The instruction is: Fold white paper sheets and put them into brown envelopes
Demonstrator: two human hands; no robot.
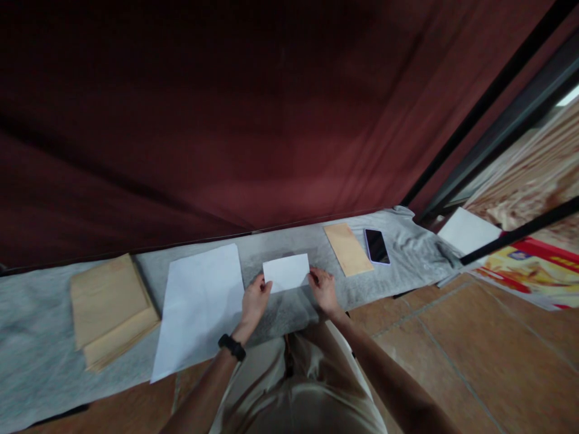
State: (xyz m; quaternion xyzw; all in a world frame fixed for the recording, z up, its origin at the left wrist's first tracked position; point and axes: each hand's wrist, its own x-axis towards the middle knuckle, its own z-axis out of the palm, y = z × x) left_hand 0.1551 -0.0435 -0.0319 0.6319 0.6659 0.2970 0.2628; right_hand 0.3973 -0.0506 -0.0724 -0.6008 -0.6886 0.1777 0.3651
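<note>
Folded white paper [286,272] lies on the grey cloth [36,337] between my two hands. Going from the left, I see a stack of brown envelopes [108,307], a large white sheet [199,307], my left hand [254,299] pinching the paper's left edge, my right hand [322,288] gripping its right edge, a single brown envelope [347,248] and a dark phone [377,246].

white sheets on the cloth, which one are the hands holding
The small folded white sheet, pinched at its sides by the left hand and right hand; the large white sheet lies untouched.
</note>
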